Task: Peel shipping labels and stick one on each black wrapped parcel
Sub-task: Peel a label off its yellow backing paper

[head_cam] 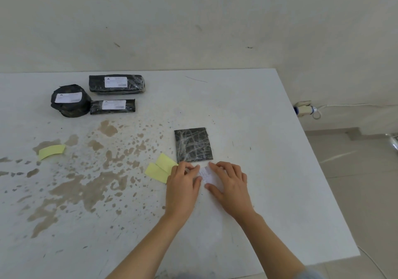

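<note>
A flat black wrapped parcel (193, 145) with no label lies on the white table just beyond my hands. A white shipping label (207, 175) lies on the table between my hands. My left hand (183, 185) pinches its left edge with thumb and fingertips. My right hand (231, 185) rests on its right part, fingers spread. At the far left stand three black parcels that carry white labels: a round one (70, 102), a long thick one (117, 84) and a slimmer one (112, 106).
Two yellow backing strips (160, 168) lie just left of my left hand, and a third (51, 151) lies further left. The table (269, 171) has brown stains across its left half. Its right edge drops to a tiled floor with a power strip (304, 108).
</note>
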